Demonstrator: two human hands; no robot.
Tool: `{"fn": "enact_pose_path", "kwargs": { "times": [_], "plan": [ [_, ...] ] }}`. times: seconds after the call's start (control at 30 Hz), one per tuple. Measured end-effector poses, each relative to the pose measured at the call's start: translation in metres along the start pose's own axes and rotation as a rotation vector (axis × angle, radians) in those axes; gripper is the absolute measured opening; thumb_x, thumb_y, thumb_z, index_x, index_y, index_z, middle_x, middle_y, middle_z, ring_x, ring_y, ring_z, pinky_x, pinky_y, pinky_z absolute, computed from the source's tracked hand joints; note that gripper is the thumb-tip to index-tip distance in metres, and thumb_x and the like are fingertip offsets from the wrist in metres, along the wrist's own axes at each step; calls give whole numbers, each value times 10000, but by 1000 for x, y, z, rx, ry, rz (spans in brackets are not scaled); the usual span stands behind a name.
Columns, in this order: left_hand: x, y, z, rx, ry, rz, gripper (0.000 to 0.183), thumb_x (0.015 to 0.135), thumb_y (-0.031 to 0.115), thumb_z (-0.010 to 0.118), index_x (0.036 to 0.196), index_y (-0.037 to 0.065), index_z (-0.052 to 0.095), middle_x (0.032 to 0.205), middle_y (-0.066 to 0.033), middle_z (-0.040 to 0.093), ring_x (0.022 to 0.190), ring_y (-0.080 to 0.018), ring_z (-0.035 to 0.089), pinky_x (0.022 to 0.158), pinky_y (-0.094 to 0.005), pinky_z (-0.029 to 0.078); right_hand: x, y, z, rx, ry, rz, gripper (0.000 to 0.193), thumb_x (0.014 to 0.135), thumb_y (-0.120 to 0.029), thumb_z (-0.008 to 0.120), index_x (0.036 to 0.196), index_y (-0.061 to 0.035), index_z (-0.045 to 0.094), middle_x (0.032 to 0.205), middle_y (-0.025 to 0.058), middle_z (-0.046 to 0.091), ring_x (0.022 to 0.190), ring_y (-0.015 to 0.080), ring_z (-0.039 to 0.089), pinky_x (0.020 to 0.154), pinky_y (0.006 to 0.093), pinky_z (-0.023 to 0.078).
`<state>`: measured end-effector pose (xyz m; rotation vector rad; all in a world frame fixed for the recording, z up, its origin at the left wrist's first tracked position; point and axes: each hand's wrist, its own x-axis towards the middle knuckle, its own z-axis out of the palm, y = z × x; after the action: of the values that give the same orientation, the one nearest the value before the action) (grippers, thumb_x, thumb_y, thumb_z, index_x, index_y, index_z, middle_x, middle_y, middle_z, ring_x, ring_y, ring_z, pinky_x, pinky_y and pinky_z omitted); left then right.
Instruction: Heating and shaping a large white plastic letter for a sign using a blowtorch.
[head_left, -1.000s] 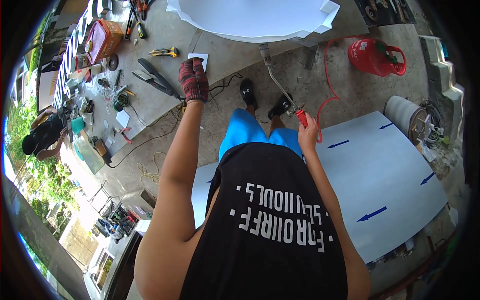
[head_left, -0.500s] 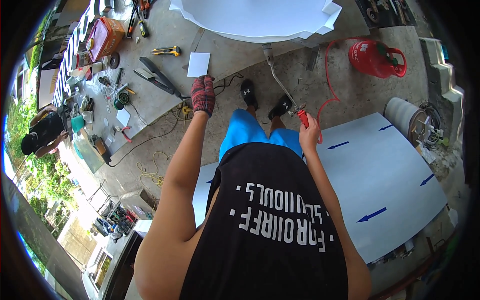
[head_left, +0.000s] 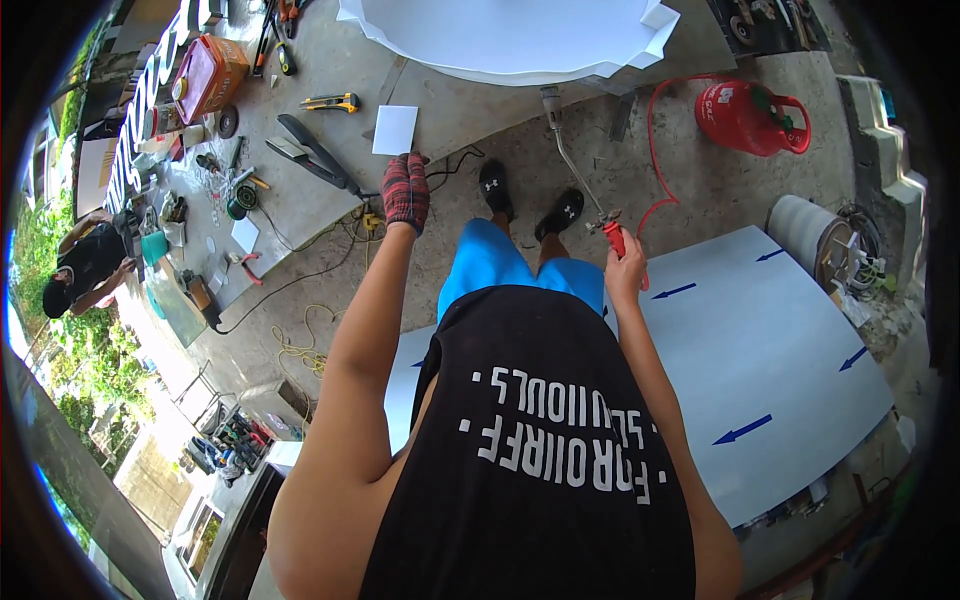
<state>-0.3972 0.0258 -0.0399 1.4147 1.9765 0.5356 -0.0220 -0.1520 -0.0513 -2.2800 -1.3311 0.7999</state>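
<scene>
My left hand [head_left: 405, 192], in a red and black knit glove, is closed with its fingertips at the near edge of a small white square sheet [head_left: 395, 130], at the table's near edge. My bare right hand [head_left: 627, 268] grips the red handle of a gas torch [head_left: 568, 155]. The torch's long metal tube points away from me, its nozzle just short of the table edge, below a large white piece with a rounded, folded rim [head_left: 505, 45]. A red hose [head_left: 654, 135] runs from the torch side toward a red gas cylinder [head_left: 752, 118]. No flame is visible.
On the grey table [head_left: 345, 70] lie a yellow utility knife [head_left: 331, 102], a black flat iron [head_left: 317, 158], an orange bucket [head_left: 212, 75] and several tools. A white panel with blue arrows [head_left: 740, 370] stands at my right. Cords cross the floor. Another person [head_left: 90, 262] is at far left.
My right hand has moved slightly right with the torch, and its nozzle has shifted right along the table edge. The white square has shifted slightly left; my left hand stays nearly still.
</scene>
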Motion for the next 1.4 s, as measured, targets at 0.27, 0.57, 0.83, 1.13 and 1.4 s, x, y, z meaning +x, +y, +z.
{"fn": "enact_pose_path", "kwargs": {
  "times": [0.27, 0.57, 0.83, 1.13, 1.4],
  "plan": [
    [-5, -14, 5, 17, 2, -45, 406, 1064, 366, 455, 1033, 39, 692, 1020, -179, 715, 1000, -321, 661, 913, -408, 488, 6, 2, -10, -32, 19, 24, 432, 845, -15, 683, 1273, -12, 622, 1131, 205, 652, 1061, 417, 630, 920, 490, 492],
    [-10, -8, 3, 11, -24, -75, 419, 1067, 381, 439, 1045, 44, 687, 1058, -173, 715, 1051, -328, 656, 943, -405, 478, 12, 18, -15, -37, 41, 9, 454, 830, -15, 688, 1279, -6, 620, 1141, 216, 657, 1078, 426, 622, 946, 478, 485],
    [-14, -6, 4, -23, -31, -101, 430, 1056, 374, 434, 1029, 56, 723, 1097, -201, 687, 1092, -386, 627, 974, -459, 461, 12, 19, -17, -26, 38, -2, 450, 831, -9, 679, 1277, -1, 621, 1128, 222, 658, 1069, 424, 624, 941, 477, 486],
    [-13, -7, 3, 6, -43, -80, 436, 1054, 382, 435, 1024, 67, 735, 1110, -203, 693, 1102, -390, 627, 987, -457, 460, 10, 15, -16, -37, 19, 9, 451, 833, -11, 683, 1279, -6, 621, 1129, 211, 654, 1060, 418, 628, 933, 475, 489],
    [-13, -10, 3, -13, -45, -102, 443, 1055, 390, 426, 1031, 75, 737, 1119, -202, 692, 1111, -387, 626, 992, -457, 457, 4, 4, -4, -67, -1, -31, 433, 842, -27, 675, 1271, -22, 620, 1124, 201, 642, 1063, 413, 618, 915, 485, 489]
  ]
}}
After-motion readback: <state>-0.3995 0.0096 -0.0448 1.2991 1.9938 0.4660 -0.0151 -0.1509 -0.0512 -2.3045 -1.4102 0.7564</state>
